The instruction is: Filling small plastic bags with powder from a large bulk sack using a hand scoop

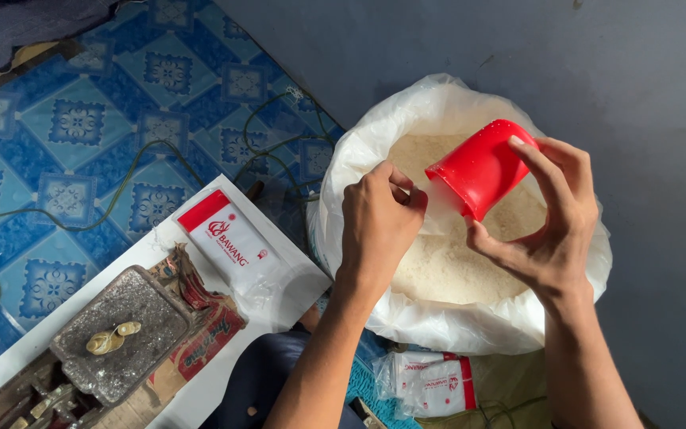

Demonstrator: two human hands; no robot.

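Note:
My right hand (pixel 545 226) grips a red plastic cup (pixel 482 167), tilted with its mouth down and to the left. My left hand (pixel 376 226) is pinched on the edge of a thin clear plastic bag (pixel 441 208) held right under the cup's mouth. Both hands hover over a big white sack (pixel 359 159) rolled open and filled with white grainy powder (pixel 438 262). Whether anything flows from the cup I cannot tell.
To the left lies a white board (pixel 160 246) with a red-and-white printed packet (pixel 228 238) and an old metal scale (pixel 121 330) on it. More empty packets (pixel 430 384) lie below the sack. A green cord (pixel 121 187) winds over the blue patterned floor mat (pixel 81 119). The wall behind is grey.

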